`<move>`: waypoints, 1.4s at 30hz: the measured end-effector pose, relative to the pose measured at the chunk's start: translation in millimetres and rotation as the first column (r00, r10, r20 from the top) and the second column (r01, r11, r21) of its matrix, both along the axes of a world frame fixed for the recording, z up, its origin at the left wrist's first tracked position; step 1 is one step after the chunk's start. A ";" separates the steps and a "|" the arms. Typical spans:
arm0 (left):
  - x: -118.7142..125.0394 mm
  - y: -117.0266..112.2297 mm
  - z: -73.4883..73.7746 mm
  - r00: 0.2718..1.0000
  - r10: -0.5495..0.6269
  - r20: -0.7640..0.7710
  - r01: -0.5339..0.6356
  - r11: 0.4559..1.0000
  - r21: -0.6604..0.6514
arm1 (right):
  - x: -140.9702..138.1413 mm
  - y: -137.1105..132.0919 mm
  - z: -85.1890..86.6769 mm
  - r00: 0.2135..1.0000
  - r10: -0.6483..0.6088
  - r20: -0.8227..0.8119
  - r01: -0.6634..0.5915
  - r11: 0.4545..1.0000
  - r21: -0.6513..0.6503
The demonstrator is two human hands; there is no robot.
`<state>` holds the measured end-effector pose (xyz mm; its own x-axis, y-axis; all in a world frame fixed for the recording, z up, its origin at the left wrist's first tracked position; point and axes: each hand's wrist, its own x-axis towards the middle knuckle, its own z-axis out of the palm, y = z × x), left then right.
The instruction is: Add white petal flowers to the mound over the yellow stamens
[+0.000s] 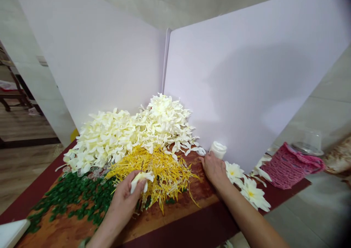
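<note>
1. Pinching the small cream-white petal piece, your left hand has its grip closed on the piece's lower end. It sits over the front middle of the brown wooden worktop, just before the heap of thin yellow strands.
2. Your right hand lies palm down towards the worktop's right edge, grip released, fingertips beside the small white jar. Whether they touch it is unclear.
3. The petal piece looks very light, soft and easily creased. Take it by the base with your fingertips, never across the blades.
4. The pile of cream petals fills the back of the worktop, and the green bits cover the left front.
</note>
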<state>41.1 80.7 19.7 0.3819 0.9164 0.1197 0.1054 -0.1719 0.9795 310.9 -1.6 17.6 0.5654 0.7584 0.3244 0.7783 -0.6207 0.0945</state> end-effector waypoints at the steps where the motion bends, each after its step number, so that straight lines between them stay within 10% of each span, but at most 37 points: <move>1: -0.1 0.1 -0.4 1.000 -0.007 0.000 0.007 1.000 -0.007 | 0.1 1.2 1.2 1.000 0.014 -0.001 -0.014 1.000 0.013; 17: 2.2 -2.6 1.5 0.999 0.017 0.030 -0.014 0.995 -0.101 | -23.6 99.1 21.0 0.808 0.585 -0.073 -0.583 0.811 0.049; 42: -0.8 -12.4 13.0 0.947 -0.228 0.226 0.299 0.882 -0.363 | -70.2 52.1 55.2 0.663 0.699 -0.268 -0.488 0.676 0.552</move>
